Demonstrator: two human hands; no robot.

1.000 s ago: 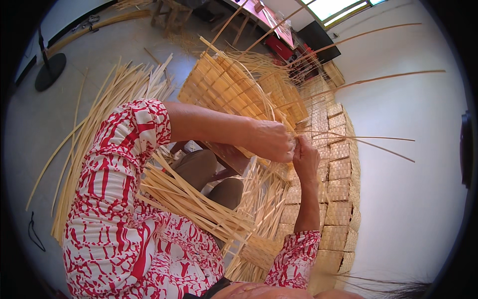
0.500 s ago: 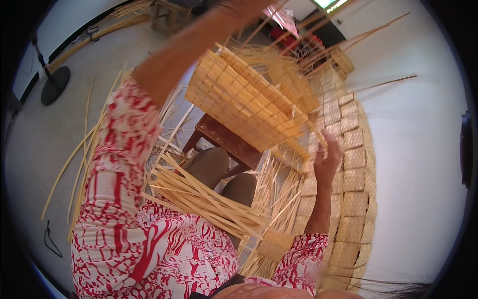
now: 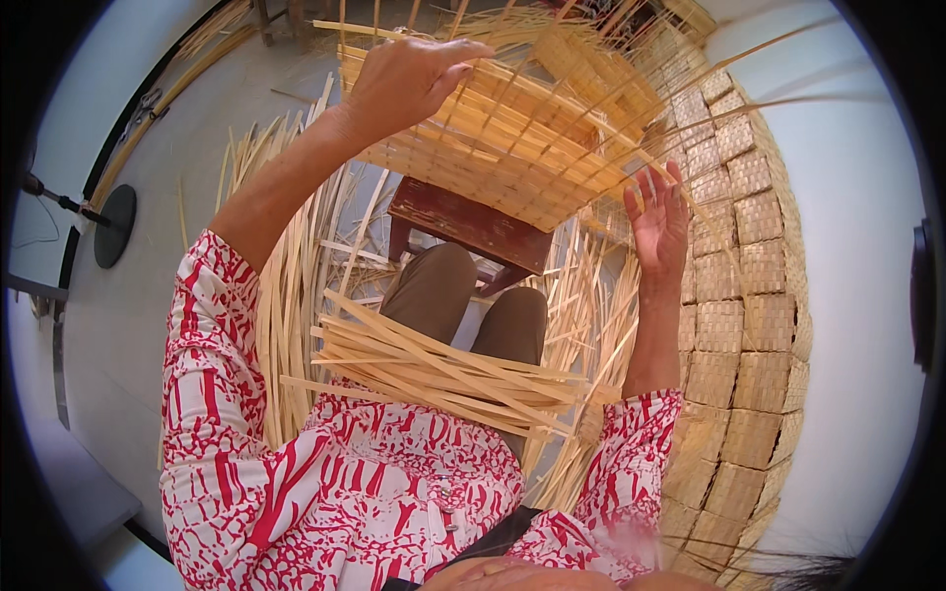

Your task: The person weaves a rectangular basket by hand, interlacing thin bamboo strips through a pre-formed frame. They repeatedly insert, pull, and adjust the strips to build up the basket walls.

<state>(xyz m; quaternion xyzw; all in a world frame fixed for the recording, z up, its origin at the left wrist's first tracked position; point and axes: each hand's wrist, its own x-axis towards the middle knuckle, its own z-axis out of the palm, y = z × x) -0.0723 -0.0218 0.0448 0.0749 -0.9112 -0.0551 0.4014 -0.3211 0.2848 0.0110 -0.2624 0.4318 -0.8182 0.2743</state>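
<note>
On the stool (image 3: 468, 231): woven basket (image 3: 463, 182), near wall toward me, set in front of the knees (image 3: 434, 281); I judge the seat is used to bring the weave up to hand height.
Rods (image 3: 727, 61): thin, free at their far ends, spreading up and to the right out of the basket; I take them to be left loose so that fingers can pass between them.
Lap strips (image 3: 434, 364): bundle laid crosswise over the thighs, presumably for quick reach.
Floor strips (image 3: 296, 335): long, heaped to the left of the stool.
Stacked woven pieces (image 3: 724, 320): ranged in rows by the wall on the right, likely to keep them out of the way of the arms.
Left hand (image 3: 419, 84): raised over the basket's left part, fingers extended, thumb standing off them; I see nothing gripped, and cannot confirm contact with the rods behind.
Right hand (image 3: 658, 222): at the basket's right corner, palm toward me, fingers loosely spread; fingertips just beside the rim, touch not determinable.
Hand spacing: well apart, basket rim between them.
</note>
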